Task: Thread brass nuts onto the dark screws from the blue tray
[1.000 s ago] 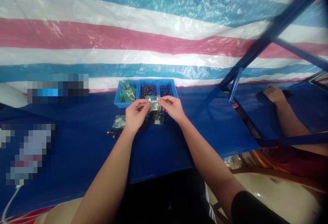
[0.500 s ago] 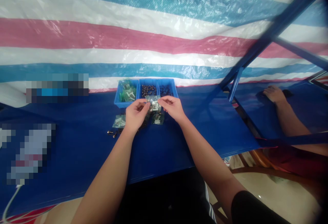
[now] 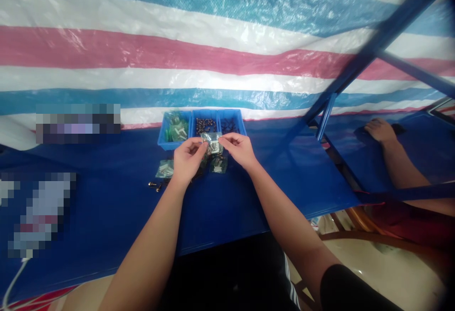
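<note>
Between my two hands is a small clear plastic bag [image 3: 213, 146] with shiny and white small parts in it. My left hand [image 3: 189, 157] pinches its left top corner, and my right hand [image 3: 239, 149] pinches the right one. Beneath it on the table lies another small bag [image 3: 218, 163] of parts. A further bag [image 3: 165, 169] with white pieces rests left of my left hand, close to some loose dark screws [image 3: 154, 186]. Part of what lies under my hands is hidden.
Just beyond my hands stand blue bins: one with bags [image 3: 177, 128], two with small screw-like parts [image 3: 206, 125]. A blue metal frame [image 3: 327, 116] rises at the right, with another person's hand [image 3: 381, 130] past it. A white cable [image 3: 14, 280] runs at the left.
Almost nothing differs. Both hands keep their pinch on the bag, which has shifted very slightly and reflects light a little differently.
</note>
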Motion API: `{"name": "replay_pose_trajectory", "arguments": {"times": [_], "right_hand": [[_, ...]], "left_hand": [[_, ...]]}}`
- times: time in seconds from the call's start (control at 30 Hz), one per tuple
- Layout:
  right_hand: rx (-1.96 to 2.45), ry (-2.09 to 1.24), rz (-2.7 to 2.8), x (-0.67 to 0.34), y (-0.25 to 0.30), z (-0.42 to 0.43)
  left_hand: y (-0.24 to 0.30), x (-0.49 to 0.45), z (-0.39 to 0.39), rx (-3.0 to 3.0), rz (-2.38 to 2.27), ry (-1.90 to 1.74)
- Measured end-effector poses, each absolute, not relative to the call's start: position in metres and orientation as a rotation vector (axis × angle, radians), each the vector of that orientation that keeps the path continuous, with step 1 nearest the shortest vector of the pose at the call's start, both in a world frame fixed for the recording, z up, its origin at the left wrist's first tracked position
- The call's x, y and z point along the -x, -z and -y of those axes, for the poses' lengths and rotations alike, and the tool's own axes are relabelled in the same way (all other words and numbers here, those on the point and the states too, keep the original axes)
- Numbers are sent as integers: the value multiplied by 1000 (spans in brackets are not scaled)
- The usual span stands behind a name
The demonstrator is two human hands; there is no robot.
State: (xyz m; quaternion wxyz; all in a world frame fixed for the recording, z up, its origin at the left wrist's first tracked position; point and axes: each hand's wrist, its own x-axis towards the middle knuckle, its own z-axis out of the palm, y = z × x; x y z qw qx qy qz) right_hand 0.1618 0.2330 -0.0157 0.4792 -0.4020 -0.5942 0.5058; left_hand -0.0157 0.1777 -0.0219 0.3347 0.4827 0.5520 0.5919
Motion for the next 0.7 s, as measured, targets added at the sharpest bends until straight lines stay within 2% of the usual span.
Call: {"name": "replay_pose_trajectory", "arguments": {"times": [0.2,0.37,0.47,0.7], "right_hand": [[984,-1337,1449,-163,13,-231],[915,-1485,1372,-162,8,-229],[892,-1466,1345,-162,10,-230],[876,-1420,1362,-159,13,-231]], "left_hand": [[22,16,-177,-1300,-1519,-1538],[17,14,-175,-1258,-1355,-1569],[16,15,-174,-1312,-1261,-1623],[27,16,-178,-1360,-1359,-1605]]}}
